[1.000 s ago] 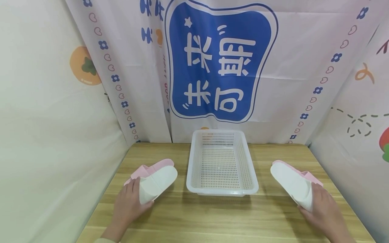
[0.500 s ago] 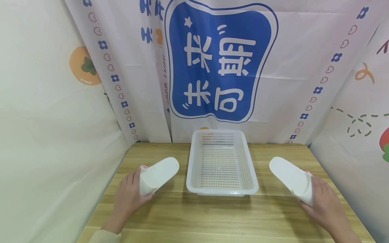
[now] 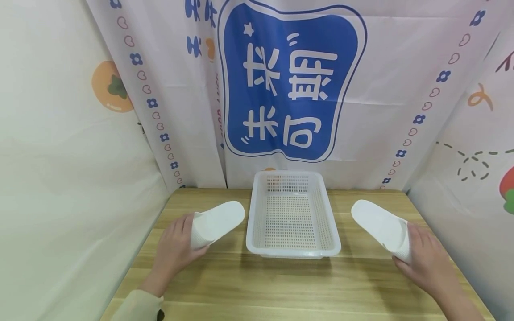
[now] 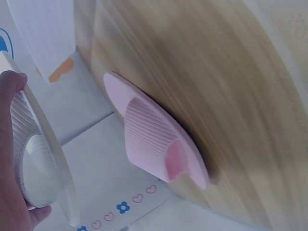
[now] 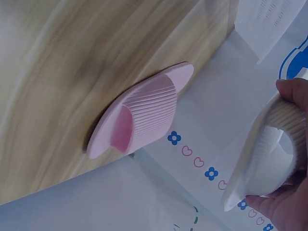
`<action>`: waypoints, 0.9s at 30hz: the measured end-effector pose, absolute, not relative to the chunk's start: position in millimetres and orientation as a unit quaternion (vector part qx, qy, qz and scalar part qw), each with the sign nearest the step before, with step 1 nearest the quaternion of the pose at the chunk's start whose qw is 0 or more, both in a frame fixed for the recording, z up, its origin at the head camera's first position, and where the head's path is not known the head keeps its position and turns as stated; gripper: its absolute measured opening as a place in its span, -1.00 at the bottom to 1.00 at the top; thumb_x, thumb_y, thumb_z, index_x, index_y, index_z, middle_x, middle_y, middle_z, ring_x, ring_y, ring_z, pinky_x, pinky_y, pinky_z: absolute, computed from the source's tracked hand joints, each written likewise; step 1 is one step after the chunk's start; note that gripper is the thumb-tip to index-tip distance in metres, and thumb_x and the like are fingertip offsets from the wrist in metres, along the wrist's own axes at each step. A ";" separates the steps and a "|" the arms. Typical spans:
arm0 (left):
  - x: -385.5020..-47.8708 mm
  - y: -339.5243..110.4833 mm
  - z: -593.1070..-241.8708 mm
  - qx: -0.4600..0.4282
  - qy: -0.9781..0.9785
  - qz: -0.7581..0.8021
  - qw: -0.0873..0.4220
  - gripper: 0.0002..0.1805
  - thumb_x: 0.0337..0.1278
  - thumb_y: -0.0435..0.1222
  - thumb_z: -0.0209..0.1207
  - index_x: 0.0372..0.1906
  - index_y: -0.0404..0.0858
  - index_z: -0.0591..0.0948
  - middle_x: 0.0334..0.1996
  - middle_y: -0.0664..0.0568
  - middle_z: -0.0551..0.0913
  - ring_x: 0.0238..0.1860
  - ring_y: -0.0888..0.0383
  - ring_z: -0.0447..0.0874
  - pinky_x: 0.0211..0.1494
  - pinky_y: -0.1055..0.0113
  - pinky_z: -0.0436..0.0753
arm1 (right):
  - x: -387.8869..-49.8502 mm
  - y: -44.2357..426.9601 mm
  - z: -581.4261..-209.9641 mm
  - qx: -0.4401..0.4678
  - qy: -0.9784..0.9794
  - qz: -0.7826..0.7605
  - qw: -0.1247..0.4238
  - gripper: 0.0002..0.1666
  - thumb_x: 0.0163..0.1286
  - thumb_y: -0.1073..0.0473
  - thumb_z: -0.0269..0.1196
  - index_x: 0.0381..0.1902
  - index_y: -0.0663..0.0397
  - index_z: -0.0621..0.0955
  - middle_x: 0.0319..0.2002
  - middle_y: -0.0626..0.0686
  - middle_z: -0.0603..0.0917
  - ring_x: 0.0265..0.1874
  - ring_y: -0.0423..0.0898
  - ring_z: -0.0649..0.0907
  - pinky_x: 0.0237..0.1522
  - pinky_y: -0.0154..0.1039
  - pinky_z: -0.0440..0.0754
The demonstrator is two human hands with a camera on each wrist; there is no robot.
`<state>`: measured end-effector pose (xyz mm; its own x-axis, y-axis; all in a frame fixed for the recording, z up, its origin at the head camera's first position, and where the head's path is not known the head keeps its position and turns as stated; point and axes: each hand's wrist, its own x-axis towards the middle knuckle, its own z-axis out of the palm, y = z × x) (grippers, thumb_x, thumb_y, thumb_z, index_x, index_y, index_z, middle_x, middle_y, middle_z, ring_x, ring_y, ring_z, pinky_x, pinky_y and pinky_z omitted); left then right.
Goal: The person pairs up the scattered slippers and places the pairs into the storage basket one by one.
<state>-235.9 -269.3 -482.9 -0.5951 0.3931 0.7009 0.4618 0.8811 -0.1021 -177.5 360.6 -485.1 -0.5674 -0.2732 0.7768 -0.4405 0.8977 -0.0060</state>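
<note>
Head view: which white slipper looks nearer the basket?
The left slipper, held in the left hand: its tip almost meets the basket; the right slipper shows a wider gap.

Left grip (image 3: pixel 176 243) and right grip (image 3: pixel 427 256) hold white slippers (image 3: pixel 223 221).

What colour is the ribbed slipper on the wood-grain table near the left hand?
Pale pink; the slipper shows best in the left wrist view.

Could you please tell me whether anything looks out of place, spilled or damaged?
Only the blue panel on the backdrop looks odd: its lettering lies sideways. No spill shows, the basket stands upright, and the white slippers show no visible damage.
</note>
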 end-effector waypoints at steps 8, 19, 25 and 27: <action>-246.0 -257.3 -473.2 -0.266 -0.884 -0.041 0.383 0.12 -0.60 0.13 0.46 0.18 -0.53 0.44 -0.04 -0.34 0.56 -0.06 -0.26 0.56 -0.03 -0.09 0.59 | -183.1 357.5 -472.0 0.213 -0.885 0.096 0.403 0.06 0.22 -0.37 -0.12 0.10 0.65 0.37 -0.05 0.52 0.47 -0.09 0.46 0.46 -0.10 0.30 0.40; -258.6 -238.4 -459.8 -0.296 -0.873 -0.037 0.385 0.13 -0.61 0.15 0.44 0.19 -0.51 0.44 -0.01 -0.31 0.55 -0.07 -0.24 0.57 -0.01 -0.06 0.60 | -189.8 352.2 -464.0 0.233 -0.879 0.092 0.407 0.06 0.25 -0.38 -0.12 0.10 0.64 0.38 -0.05 0.50 0.48 -0.09 0.44 0.46 -0.04 0.25 0.38; -262.1 -227.9 -455.7 -0.305 -0.877 -0.034 0.370 0.12 -0.55 0.17 0.43 0.21 -0.49 0.43 0.02 -0.29 0.54 -0.03 -0.22 0.56 0.06 -0.06 0.58 | -193.9 349.6 -457.2 0.238 -0.877 0.085 0.408 0.12 0.27 -0.47 -0.12 0.12 0.62 0.39 -0.04 0.49 0.48 -0.10 0.44 0.47 -0.09 0.29 0.42; -263.7 -223.8 -454.8 -0.309 -0.874 -0.033 0.373 0.12 -0.57 0.17 0.44 0.21 -0.48 0.44 0.02 -0.29 0.54 -0.03 -0.22 0.56 0.06 -0.06 0.58 | -195.0 347.8 -453.6 0.239 -0.879 0.082 0.405 0.14 0.27 -0.50 -0.11 0.13 0.62 0.39 -0.04 0.49 0.48 -0.10 0.43 0.48 -0.09 0.29 0.43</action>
